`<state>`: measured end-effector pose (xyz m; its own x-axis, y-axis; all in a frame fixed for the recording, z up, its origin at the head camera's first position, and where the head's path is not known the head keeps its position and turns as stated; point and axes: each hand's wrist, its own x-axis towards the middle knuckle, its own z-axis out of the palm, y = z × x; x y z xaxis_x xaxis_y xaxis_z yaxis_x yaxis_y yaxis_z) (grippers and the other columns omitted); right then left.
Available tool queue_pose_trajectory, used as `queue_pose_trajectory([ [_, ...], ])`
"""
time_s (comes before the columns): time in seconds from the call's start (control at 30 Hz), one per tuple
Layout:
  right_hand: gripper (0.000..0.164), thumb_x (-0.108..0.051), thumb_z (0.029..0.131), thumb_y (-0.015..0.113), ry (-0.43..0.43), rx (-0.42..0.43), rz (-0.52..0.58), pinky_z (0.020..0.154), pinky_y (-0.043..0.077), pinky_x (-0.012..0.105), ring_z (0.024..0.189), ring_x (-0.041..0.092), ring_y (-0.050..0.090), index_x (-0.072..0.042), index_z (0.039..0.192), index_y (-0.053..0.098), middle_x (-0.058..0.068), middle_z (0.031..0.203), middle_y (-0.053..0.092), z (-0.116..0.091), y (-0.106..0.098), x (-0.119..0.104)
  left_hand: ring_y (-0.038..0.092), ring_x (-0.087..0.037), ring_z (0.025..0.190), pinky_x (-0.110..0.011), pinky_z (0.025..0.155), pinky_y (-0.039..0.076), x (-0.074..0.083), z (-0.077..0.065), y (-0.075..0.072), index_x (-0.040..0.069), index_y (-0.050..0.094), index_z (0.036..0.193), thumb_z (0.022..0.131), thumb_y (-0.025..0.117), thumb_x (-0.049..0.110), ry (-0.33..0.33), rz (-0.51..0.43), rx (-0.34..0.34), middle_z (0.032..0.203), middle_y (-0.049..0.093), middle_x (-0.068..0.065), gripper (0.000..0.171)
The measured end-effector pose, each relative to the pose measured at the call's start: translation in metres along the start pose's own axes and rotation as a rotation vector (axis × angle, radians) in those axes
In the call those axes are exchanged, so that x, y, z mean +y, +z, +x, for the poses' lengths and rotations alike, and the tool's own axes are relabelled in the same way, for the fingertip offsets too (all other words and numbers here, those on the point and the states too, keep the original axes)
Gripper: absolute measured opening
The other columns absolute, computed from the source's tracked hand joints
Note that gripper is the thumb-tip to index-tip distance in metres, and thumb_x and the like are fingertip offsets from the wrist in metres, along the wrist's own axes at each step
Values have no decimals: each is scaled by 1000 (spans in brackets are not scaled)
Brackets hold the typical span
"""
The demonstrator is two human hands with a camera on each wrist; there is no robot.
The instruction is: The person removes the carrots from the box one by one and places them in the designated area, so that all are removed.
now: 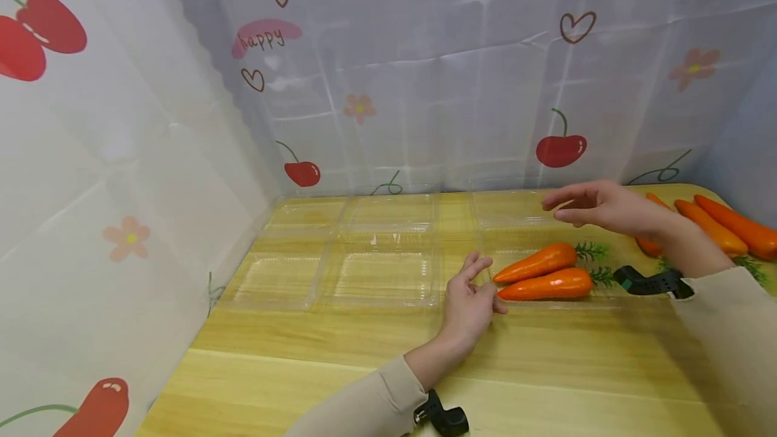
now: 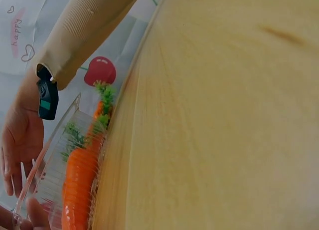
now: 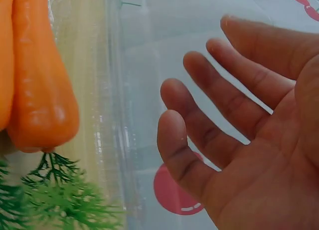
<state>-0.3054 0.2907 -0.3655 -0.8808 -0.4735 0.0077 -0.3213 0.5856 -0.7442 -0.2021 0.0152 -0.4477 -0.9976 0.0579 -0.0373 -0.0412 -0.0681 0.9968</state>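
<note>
Two orange carrots with green tops, a rear carrot (image 1: pixel 542 262) and a front carrot (image 1: pixel 549 284), lie side by side in a clear plastic container (image 1: pixel 546 305). My left hand (image 1: pixel 469 305) is at the container's left end. In the left wrist view its thumb (image 2: pixel 37 213) and a finger lie on either side of the container's rim, pinching it. Above the back of the container hovers my right hand (image 1: pixel 613 208), holding nothing. Its fingers spread, relaxed and slightly bent, in the right wrist view, beside a carrot (image 3: pixel 42 85) and its leafy top.
Several more carrots (image 1: pixel 731 228) lie at the table's right end, partly behind the right forearm. Left of the hands, an empty clear container (image 1: pixel 382 302) stands beside another clear container (image 1: pixel 267 303). A printed curtain (image 1: pixel 425 100) hangs along the table's back edge.
</note>
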Motion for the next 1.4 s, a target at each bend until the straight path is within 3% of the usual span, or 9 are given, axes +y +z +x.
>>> queue_pose_trajectory([
  [0.23, 40, -18, 100, 68, -12, -68, 74, 88, 57, 22, 110, 11, 69, -5, 137, 62, 20, 135, 65, 0, 12, 6, 71, -19, 60, -15, 53, 49, -1, -1, -1, 7, 67, 135, 90, 53, -9, 0, -14, -2, 166, 37, -4, 50],
  [0.67, 52, -16, 91, 78, -8, -220, 90, 89, 58, 23, 124, 44, 61, 2, 137, 61, 27, 139, 61, 7, 19, 21, 66, -7, 56, -14, 52, 45, 1, 1, 0, 4, 67, 135, 89, 55, -8, 5, -7, -1, 164, 39, -3, 49],
  [0.9, 54, -19, 90, 79, 5, -265, 74, 91, 56, 21, 126, 41, 60, 0, 138, 61, 24, 140, 60, 9, 21, 26, 67, -8, 58, -14, 57, 47, 1, 1, -1, 5, 67, 135, 90, 56, -6, 8, 1, -1, 164, 40, -1, 48],
  [1.23, 49, -14, 88, 80, 34, -331, 44, 90, 55, 21, 120, 34, 64, 0, 133, 65, 20, 135, 65, 13, 28, 28, 66, -7, 57, -14, 51, 42, 0, 0, -1, 5, 66, 136, 89, 55, -8, 0, 2, 1, 164, 40, -2, 49],
  [1.4, 50, -15, 86, 82, 40, -337, 9, 90, 55, 21, 114, 25, 64, -1, 132, 67, 18, 133, 67, 15, 30, 29, 66, -7, 57, -14, 51, 42, -1, 0, -2, 6, 67, 135, 90, 56, -7, -3, 3, 6, 164, 41, -1, 48],
])
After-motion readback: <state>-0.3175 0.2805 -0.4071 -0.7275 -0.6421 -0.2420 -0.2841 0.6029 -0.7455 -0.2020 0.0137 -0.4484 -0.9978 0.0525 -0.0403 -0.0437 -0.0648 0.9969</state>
